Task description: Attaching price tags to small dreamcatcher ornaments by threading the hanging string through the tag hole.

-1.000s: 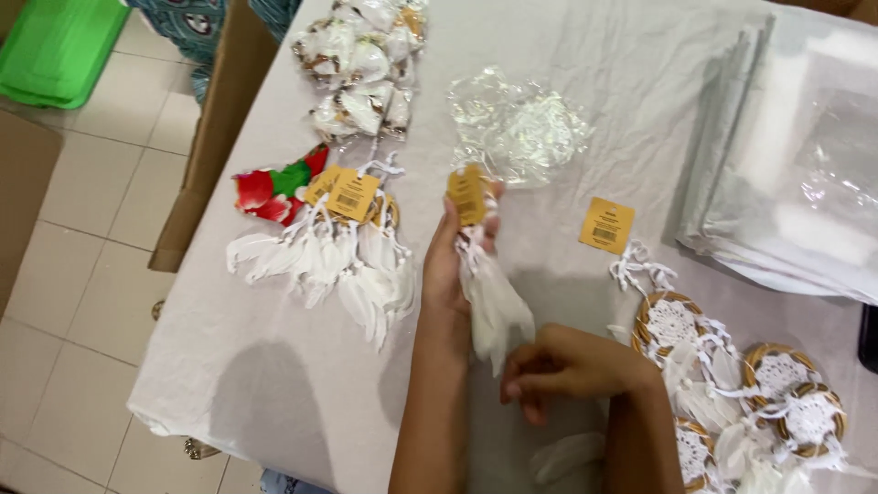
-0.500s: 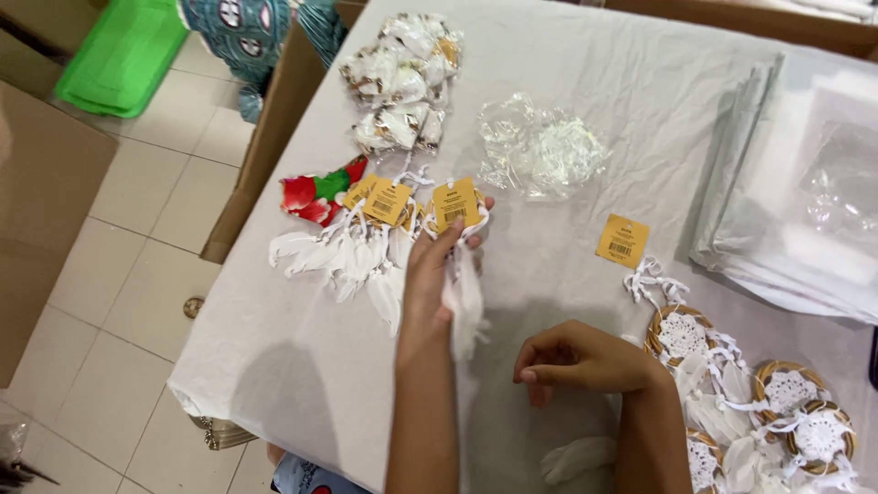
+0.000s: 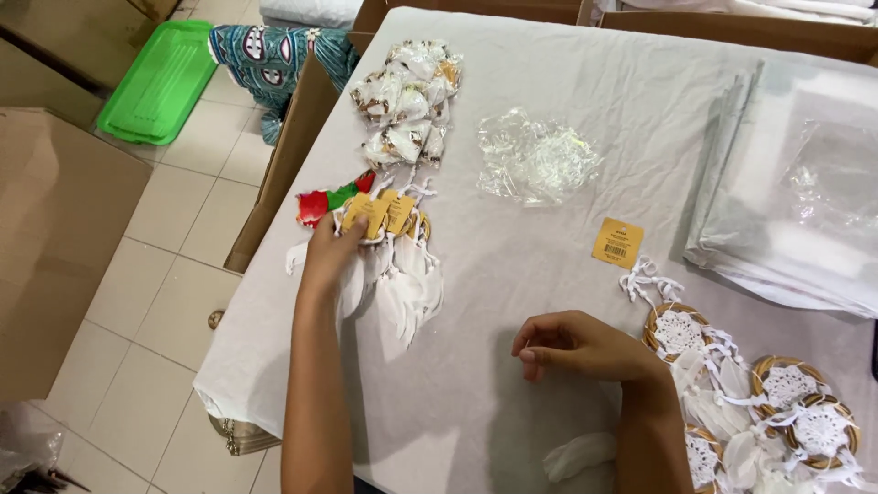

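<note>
My left hand (image 3: 329, 252) rests on a pile of white feathered dreamcatchers (image 3: 398, 279) with yellow paper tags (image 3: 380, 213), fingers around the tagged end of one piece at the table's left side. My right hand (image 3: 576, 346) hovers low over the white cloth near the front, fingers loosely curled with nothing in them. To its right lie several untagged dreamcatchers with woven rings and white lace centres (image 3: 777, 402). A single yellow tag (image 3: 617, 242) lies alone on the cloth.
A crumpled clear plastic bag (image 3: 535, 157) and a heap of bagged white items (image 3: 407, 105) sit at the back. A red and green piece (image 3: 325, 203) lies by the pile. Stacked clear bags (image 3: 805, 201) lie right. Cardboard boxes (image 3: 293, 146) and a green lid (image 3: 157, 84) are on the left.
My left hand carried the tagged white dreamcatcher leftward and set it down on the tagged pile. My right hand stayed near the front. The view shifted, showing more floor.
</note>
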